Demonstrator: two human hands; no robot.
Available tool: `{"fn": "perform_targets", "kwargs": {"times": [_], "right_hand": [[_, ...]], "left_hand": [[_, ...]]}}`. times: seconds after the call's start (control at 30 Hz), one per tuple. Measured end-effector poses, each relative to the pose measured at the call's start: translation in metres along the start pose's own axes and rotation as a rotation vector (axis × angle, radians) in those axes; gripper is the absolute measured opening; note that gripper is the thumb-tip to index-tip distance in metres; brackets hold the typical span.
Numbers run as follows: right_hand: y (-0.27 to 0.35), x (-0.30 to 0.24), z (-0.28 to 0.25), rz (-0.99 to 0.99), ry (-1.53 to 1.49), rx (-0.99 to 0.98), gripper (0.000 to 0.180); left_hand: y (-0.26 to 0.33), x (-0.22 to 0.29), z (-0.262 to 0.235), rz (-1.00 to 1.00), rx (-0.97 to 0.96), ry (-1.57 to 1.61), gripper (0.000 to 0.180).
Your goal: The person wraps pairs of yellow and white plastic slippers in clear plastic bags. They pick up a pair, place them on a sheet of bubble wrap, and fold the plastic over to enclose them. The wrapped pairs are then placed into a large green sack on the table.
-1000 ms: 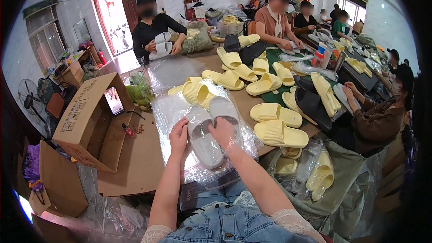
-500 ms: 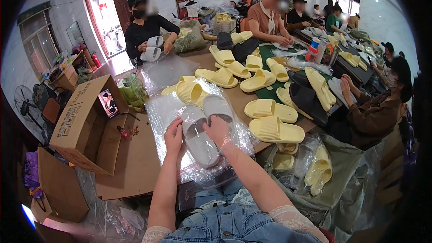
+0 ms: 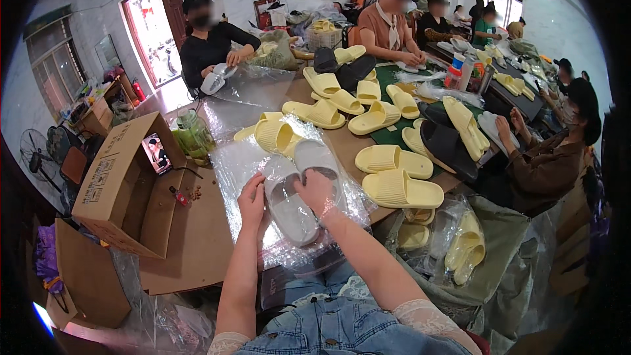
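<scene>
Two grey slippers [image 3: 296,212] lie side by side on the table in front of me, within a clear plastic bag [image 3: 233,169]. My right hand [image 3: 315,192] reaches in between them, with bent fingers against the slippers; the fingertips are partly hidden. On the left, my left hand [image 3: 252,198] holds the side of the bag with closed fingers, next to the left slipper. A yellow slipper [image 3: 274,135] lies just beyond the bag's far end.
A cardboard box [image 3: 118,187] with a phone [image 3: 158,153] in it stands left, near a green-filled jar [image 3: 193,133]. Yellow slippers [image 3: 402,189] and black slippers [image 3: 448,148] crowd the table at right. A sack [image 3: 496,236] with bagged slippers hangs low right. Co-workers sit around the table.
My hands and the grey slippers stay nearly in place. The co-worker at the far left has lowered white slippers toward clear plastic. At the right, a co-worker's hands have moved apart.
</scene>
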State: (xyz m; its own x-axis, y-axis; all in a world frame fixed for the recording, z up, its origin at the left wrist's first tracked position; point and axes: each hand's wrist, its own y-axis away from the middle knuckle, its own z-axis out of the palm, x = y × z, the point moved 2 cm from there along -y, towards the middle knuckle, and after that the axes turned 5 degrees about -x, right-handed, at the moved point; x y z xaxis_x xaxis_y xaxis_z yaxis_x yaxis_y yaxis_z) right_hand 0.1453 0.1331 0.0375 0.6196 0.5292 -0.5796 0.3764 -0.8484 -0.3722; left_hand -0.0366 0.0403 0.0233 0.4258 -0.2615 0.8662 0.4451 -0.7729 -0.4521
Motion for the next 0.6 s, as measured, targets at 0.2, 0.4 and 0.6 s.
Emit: {"fn": "perform_targets", "kwargs": {"times": [0.2, 0.4, 0.6], "right_hand": [[0.0005, -0.0028, -0.0032, 0.005, 0.0, -0.021, 0.038], [0.0012, -0.0074, -0.0095, 0.039, -0.005, -0.052, 0.037], [0.0003, -0.0035, -0.0039, 0.015, 0.018, -0.04, 0.036]], "left_hand": [[0.0002, -0.0016, 0.0002, 0.01, 0.007, 0.009, 0.025], [0.0002, -0.0007, -0.0005, 0.012, -0.005, -0.021, 0.025], [0.0006, -0.0024, -0.0007, 0.009, 0.008, -0.001, 0.024]]}}
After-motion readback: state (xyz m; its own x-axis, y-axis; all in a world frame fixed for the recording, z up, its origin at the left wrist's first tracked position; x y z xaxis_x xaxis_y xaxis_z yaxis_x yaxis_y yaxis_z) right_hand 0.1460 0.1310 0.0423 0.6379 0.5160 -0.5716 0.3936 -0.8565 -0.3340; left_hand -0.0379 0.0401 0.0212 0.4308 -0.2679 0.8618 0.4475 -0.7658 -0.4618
